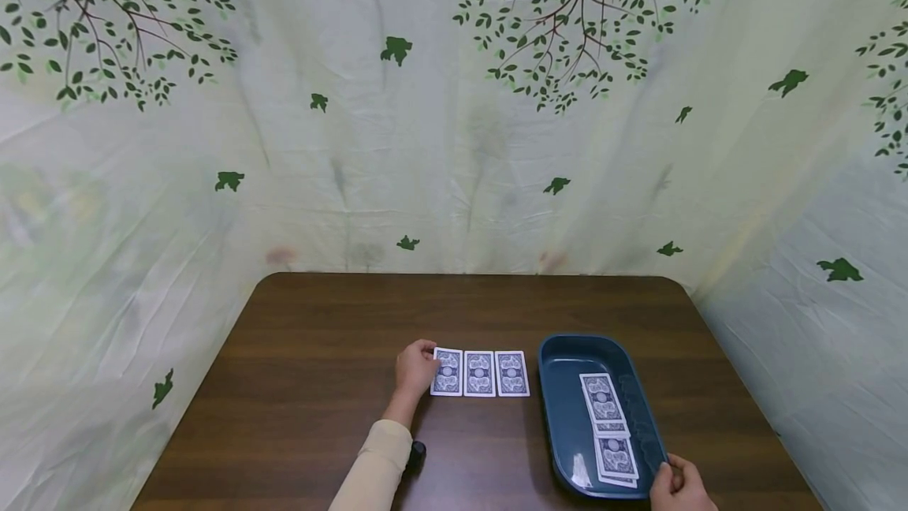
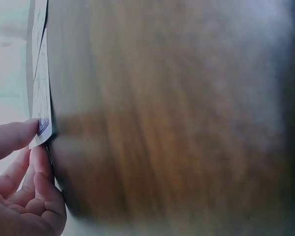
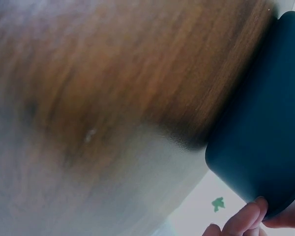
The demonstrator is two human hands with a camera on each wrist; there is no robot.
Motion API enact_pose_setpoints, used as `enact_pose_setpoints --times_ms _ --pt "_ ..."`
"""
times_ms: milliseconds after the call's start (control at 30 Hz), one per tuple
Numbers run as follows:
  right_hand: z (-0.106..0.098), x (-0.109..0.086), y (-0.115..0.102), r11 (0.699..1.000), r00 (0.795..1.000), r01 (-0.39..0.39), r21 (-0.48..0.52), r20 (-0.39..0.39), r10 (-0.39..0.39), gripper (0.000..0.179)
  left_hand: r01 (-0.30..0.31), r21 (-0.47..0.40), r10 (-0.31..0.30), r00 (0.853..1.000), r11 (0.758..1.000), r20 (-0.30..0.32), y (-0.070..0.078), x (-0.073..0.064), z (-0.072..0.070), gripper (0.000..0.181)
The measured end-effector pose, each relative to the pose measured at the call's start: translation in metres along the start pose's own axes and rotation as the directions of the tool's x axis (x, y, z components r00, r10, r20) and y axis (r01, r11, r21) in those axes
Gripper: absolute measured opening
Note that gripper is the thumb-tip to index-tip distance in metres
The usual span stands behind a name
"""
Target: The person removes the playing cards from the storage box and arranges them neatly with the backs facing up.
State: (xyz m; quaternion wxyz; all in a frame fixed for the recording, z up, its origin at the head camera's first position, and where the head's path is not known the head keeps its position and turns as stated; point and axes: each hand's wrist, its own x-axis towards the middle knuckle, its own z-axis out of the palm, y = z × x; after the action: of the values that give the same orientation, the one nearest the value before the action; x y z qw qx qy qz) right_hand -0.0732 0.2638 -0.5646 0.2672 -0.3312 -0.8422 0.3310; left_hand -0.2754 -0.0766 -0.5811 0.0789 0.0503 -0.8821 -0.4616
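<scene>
Three playing cards with blue patterned backs lie side by side in a row on the table. My left hand (image 1: 414, 371) pinches the leftmost playing card (image 1: 448, 377) at its left edge. In the left wrist view, the thumb of that hand (image 2: 24, 182) is on top of the card (image 2: 42, 93) and fingers are beneath its edge. To the right of the row is a dark blue tray (image 1: 565, 424) with several overlapping cards (image 1: 615, 457) in it, backs up. My right hand (image 1: 681, 486) grips the tray's near right corner, and the right wrist view shows its fingers at the tray's (image 3: 265, 118) rim.
The brown wooden table (image 1: 319, 322) has rounded far corners. Behind it and along both sides hangs a pale cloth (image 1: 454, 203) printed with branches and green leaves. The middle card (image 1: 479, 374) and the right card (image 1: 512, 374) of the row are close to the tray's left side.
</scene>
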Motion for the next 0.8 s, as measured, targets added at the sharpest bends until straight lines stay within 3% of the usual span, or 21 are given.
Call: enact_pose_setpoints --times_ms 167,367,800 --pt "-0.0011 -0.0005 -0.0005 1.0 1.0 0.001 -0.007 0.004 -0.001 0.025 0.003 0.033 -0.004 1.0 0.999 0.01 0.0009 -0.0015 0.0026 0.027" --pt "-0.0003 -0.0013 -0.0017 1.0 1.0 0.01 0.004 -0.02 -0.009 0.025 -0.04 0.09 0.041 0.999 0.995 -0.013 0.0011 -0.0019 0.0046 0.028" --pt "0.0015 -0.0016 -0.001 1.0 1.0 -0.001 -0.012 -0.022 0.001 0.026 -0.026 0.125 0.024 1.0 0.992 0.011 0.0008 -0.0019 0.0036 0.028"
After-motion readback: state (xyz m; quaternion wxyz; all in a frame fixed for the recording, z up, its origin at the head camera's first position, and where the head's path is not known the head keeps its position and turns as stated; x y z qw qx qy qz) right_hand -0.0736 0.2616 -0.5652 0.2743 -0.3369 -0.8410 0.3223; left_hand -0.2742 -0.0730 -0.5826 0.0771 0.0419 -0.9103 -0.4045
